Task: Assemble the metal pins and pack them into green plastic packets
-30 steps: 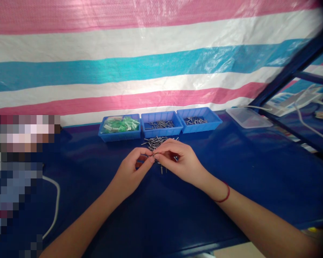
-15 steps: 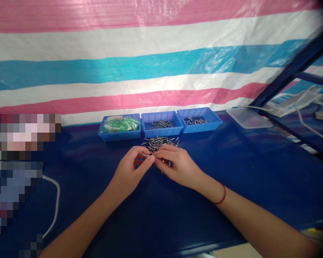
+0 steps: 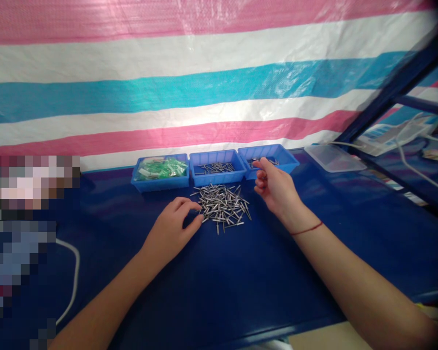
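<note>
A heap of blind rivets (image 3: pixel 224 206), thin and silvery, lies on the dark blue table. My left hand (image 3: pixel 173 226) rests at the heap's left edge, thumb and forefinger apart, with nothing visible between them. Up and to the right, my right hand (image 3: pixel 275 189) is in front of the right blue bin (image 3: pixel 282 158), its fingers curled and thumb against forefinger. Whatever it may pinch is too small to make out. Some rivets lie in that bin, partly hidden by the hand. The middle blue bin (image 3: pixel 217 158) also holds rivets.
The left blue bin (image 3: pixel 160 183) contains green and clear plastic packets (image 3: pixel 162 168). A translucent lid (image 3: pixel 334 158) lies to the right, near a dark blue metal frame (image 3: pixel 383 90). A white cable (image 3: pixel 76 267) runs along the left. Striped sheeting (image 3: pixel 190 92) hangs behind.
My hands have separated. The right one has moved up and right from the heap to the right bin, while the left has stayed by the heap with its fingers parted.
</note>
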The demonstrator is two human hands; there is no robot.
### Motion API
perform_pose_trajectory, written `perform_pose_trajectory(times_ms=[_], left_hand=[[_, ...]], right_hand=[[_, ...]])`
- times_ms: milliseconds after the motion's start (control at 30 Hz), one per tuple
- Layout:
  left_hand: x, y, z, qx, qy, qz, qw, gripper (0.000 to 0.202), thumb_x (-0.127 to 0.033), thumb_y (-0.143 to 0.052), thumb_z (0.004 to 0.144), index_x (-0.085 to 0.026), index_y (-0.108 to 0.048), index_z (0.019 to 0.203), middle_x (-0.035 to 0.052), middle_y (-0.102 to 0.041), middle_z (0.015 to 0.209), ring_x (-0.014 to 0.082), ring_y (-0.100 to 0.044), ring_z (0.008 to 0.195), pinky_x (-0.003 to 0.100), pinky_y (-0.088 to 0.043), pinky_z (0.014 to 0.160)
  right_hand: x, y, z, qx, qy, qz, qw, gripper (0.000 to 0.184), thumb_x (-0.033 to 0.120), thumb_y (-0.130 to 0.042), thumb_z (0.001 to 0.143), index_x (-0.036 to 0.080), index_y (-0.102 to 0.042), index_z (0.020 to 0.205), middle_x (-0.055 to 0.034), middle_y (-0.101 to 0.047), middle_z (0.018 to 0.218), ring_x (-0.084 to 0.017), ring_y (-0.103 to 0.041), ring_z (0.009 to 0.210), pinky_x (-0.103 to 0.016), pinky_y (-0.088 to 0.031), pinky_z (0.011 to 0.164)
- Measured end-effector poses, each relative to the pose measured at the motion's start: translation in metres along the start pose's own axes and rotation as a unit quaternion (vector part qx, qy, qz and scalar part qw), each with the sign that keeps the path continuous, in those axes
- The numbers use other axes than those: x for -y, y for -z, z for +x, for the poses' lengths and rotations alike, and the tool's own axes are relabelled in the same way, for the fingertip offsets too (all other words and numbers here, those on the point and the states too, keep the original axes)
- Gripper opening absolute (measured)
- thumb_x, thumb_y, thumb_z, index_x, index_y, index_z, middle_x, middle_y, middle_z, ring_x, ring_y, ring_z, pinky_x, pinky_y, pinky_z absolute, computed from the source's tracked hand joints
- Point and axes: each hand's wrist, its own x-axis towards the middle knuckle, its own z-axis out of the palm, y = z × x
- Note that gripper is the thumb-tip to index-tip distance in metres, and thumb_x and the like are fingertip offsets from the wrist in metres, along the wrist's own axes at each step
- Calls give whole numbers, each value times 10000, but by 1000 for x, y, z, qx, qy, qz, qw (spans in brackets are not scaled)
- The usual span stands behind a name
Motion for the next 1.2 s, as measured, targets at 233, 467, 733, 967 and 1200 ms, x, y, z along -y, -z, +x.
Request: perform_pose_trajectory(times_ms=[233,467,733,967,1200], left_hand=[[7,-6,-1,38,-56,99,993,170,-305,-555,883,-196,-639,983,62,-597,1018,214,-590,927,357,-476,853],[5,-6,-1,39,-43,106,993,133,-226,-519,889,-173,-636,924,69,-584,1006,204,-595,903,347,-483,842],[6,-8,-1,35,-58,120,990,131,-227,-499,902,-172,-617,893,70,-565,1006,202,-572,893,364,-479,847],[7,-10,-1,30,-69,142,987,158,-233,-487,918,-160,-618,969,87,-551,1043,217,-554,932,393,-477,870],[5,-10,-1,33,-74,159,984,162,-214,-463,928,-156,-613,915,79,-566,1020,208,-562,886,373,-484,837]], right_hand=[[-9,-11,-21,123,-28,-59,990,214,363,-613,738,153,-635,771,42,-472,584,-55,-366,428,-207,-250,372],[-15,-17,-35,195,69,-224,952,264,384,-576,785,140,-661,734,24,-494,575,-69,-390,463,-216,-251,417],[-20,-17,-41,260,190,-368,873,286,347,-492,860,150,-655,731,18,-502,574,-106,-424,528,-238,-302,484],[-20,-18,-49,318,306,-452,775,249,252,-485,890,171,-596,683,-1,-568,640,-116,-468,576,-257,-334,549],[-17,-21,-55,343,335,-477,737,218,191,-496,884,166,-614,703,-18,-604,679,-119,-505,603,-257,-360,574]])
